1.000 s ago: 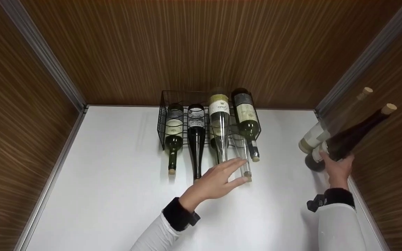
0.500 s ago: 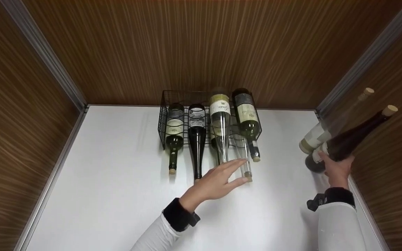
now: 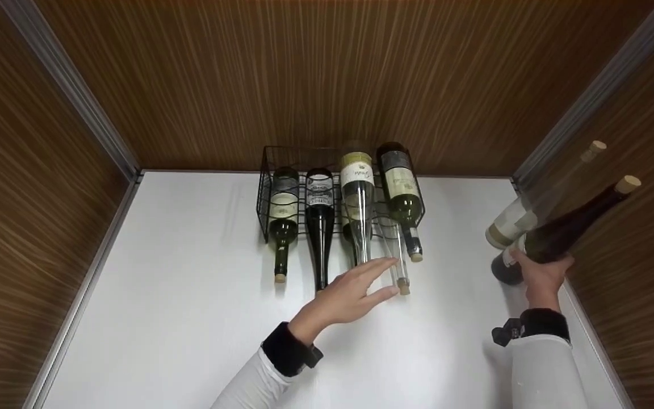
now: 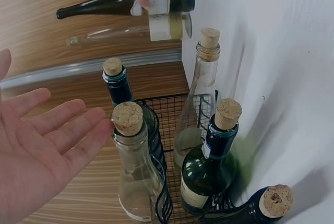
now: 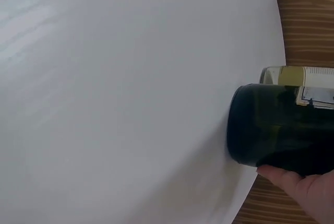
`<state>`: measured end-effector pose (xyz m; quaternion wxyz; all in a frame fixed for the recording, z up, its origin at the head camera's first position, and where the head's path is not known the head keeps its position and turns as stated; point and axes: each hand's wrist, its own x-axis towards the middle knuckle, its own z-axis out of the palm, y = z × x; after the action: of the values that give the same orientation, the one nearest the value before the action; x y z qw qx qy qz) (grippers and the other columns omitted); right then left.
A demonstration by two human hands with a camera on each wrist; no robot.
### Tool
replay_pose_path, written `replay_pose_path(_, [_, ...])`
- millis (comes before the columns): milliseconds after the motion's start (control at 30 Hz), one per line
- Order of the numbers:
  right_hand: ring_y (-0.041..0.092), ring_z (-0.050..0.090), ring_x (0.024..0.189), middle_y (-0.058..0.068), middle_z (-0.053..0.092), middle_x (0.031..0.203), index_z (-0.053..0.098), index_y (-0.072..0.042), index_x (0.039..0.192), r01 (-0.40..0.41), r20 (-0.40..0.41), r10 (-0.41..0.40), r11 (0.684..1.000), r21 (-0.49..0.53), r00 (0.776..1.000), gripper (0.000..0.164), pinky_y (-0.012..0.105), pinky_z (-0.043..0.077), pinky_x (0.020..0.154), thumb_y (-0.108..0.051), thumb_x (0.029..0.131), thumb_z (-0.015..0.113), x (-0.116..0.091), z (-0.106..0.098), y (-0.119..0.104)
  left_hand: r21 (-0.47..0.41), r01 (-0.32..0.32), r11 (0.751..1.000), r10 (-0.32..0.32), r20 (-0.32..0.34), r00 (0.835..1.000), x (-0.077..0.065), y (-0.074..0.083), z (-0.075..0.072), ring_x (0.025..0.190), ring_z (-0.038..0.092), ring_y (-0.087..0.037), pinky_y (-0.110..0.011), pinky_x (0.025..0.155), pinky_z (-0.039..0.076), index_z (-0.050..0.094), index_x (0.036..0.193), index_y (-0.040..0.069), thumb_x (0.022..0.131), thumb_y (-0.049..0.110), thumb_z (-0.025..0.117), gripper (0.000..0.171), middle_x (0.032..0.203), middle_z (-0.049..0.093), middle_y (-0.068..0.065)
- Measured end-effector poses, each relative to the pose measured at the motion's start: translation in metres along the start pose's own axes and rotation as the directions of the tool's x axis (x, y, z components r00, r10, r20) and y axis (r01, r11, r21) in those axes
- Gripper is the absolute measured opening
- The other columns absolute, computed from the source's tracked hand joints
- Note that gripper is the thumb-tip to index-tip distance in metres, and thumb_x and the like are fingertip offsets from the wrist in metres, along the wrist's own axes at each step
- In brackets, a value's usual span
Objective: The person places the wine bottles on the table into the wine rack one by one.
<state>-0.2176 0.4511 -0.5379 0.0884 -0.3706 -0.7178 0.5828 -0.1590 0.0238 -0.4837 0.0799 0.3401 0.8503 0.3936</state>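
Observation:
On the right in the head view, my right hand [image 3: 543, 275] grips the lower body of a dark wine bottle [image 3: 579, 218], corked and standing beside a clear corked bottle [image 3: 511, 221]. The right wrist view shows the dark bottle's base [image 5: 250, 125] with a fingertip [image 5: 274, 174] on its side. My left hand [image 3: 344, 298] is held with fingers straight near the necks of the bottles in a black wire rack [image 3: 264, 149]. In the left wrist view its fingertips [image 4: 102, 127] are right by the cork of a clear bottle [image 4: 135, 177]; contact is unclear.
The rack holds several wine bottles, among them a gold-labelled clear bottle [image 3: 357, 170] and a green bottle [image 3: 402, 182], necks projecting toward me. Wood-grain panels [image 3: 327, 74] with metal edge strips [image 3: 77, 96] bound the white surface [image 3: 191, 255] at the back and sides.
My right hand has shifted slightly left with the dark bottle, after holding nearly still. The left hand has drawn back a little to the left. The racked bottles have not moved.

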Motion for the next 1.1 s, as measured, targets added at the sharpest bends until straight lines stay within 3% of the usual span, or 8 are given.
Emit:
replay_pose_path(300, [0.019, 0.015, 0.146, 0.004, 0.011, 0.163, -0.002, -0.023, 0.159, -0.029, -0.021, 0.029, 0.999, -0.014, 0.999, 0.121, 0.037, 0.025, 0.114, -0.029, 0.075, 0.086, -0.014, 0.007, -0.002, -0.037, 0.040, 0.999, -0.042, -0.039, 0.998, -0.003, -0.006, -0.009, 0.142, 0.031, -0.020, -0.047, 0.112, 0.028, 0.030, 0.155, 0.025, 0.101, 0.060, 0.034, 0.065, 0.157, 0.032, 0.000])
replay_pose_path(333, [0.019, 0.016, 0.145, 0.005, 0.012, 0.163, -0.001, -0.022, 0.159, -0.023, -0.022, 0.023, 1.000, -0.019, 0.999, 0.121, 0.037, 0.025, 0.114, -0.029, 0.075, 0.086, -0.015, 0.007, -0.002, -0.044, 0.043, 0.998, -0.045, -0.044, 0.998, -0.004, -0.006, -0.011, 0.137, 0.039, -0.020, -0.047, 0.111, 0.030, 0.030, 0.155, 0.025, 0.101, 0.060, 0.035, 0.064, 0.156, 0.034, -0.001])
replay_pose_path(467, [0.022, 0.017, 0.145, 0.007, 0.013, 0.162, 0.000, -0.019, 0.159, -0.014, -0.010, 0.013, 0.998, -0.055, 1.000, 0.121, 0.039, 0.026, 0.113, -0.032, 0.075, 0.086, -0.019, 0.010, -0.004, -0.073, 0.034, 0.997, -0.039, -0.068, 0.997, -0.004, -0.009, -0.016, 0.135, 0.041, -0.020, -0.045, 0.111, 0.032, 0.031, 0.155, 0.026, 0.102, 0.057, 0.037, 0.062, 0.155, 0.035, 0.000])
replay_pose_path(533, [0.023, 0.019, 0.145, 0.008, 0.015, 0.162, 0.002, -0.018, 0.159, 0.003, -0.002, -0.004, 0.997, -0.071, 1.000, 0.119, 0.040, 0.027, 0.113, -0.032, 0.075, 0.085, -0.020, 0.011, -0.005, -0.084, 0.030, 0.996, -0.037, -0.076, 0.996, -0.005, -0.011, -0.018, 0.136, 0.041, -0.020, -0.045, 0.111, 0.031, 0.031, 0.155, 0.025, 0.102, 0.056, 0.037, 0.061, 0.155, 0.035, -0.001])
replay_pose_path(600, [0.024, 0.020, 0.144, 0.009, 0.016, 0.161, 0.003, -0.018, 0.159, 0.024, 0.008, -0.024, 0.996, -0.091, 1.000, 0.118, 0.041, 0.029, 0.112, -0.032, 0.076, 0.085, -0.022, 0.013, -0.005, -0.090, 0.032, 0.995, -0.039, -0.082, 0.996, -0.006, -0.012, -0.020, 0.141, 0.033, -0.022, -0.045, 0.112, 0.029, 0.031, 0.155, 0.025, 0.103, 0.055, 0.036, 0.061, 0.156, 0.034, -0.001])
replay_pose_path(867, [0.029, 0.020, 0.144, 0.012, 0.015, 0.161, 0.001, -0.016, 0.159, 0.125, 0.054, -0.117, 0.973, -0.196, 0.992, 0.118, 0.047, 0.033, 0.109, -0.034, 0.077, 0.084, -0.033, 0.016, -0.008, -0.100, 0.024, 0.995, -0.035, -0.107, 0.994, -0.007, -0.016, -0.024, 0.139, 0.037, -0.024, -0.048, 0.111, 0.031, 0.033, 0.155, 0.021, 0.103, 0.055, 0.037, 0.062, 0.155, 0.036, -0.002])
replay_pose_path(1100, [0.027, 0.022, 0.144, 0.009, 0.022, 0.159, 0.012, -0.016, 0.158, 0.236, 0.040, -0.234, 0.942, -0.236, 0.972, 0.113, 0.045, 0.029, 0.112, -0.032, 0.075, 0.086, -0.045, 0.021, -0.019, -0.108, 0.019, 0.994, -0.031, -0.112, 0.993, -0.007, -0.016, -0.028, 0.139, 0.035, -0.023, -0.048, 0.111, 0.030, 0.032, 0.155, 0.024, 0.104, 0.052, 0.038, 0.059, 0.154, 0.037, -0.002])
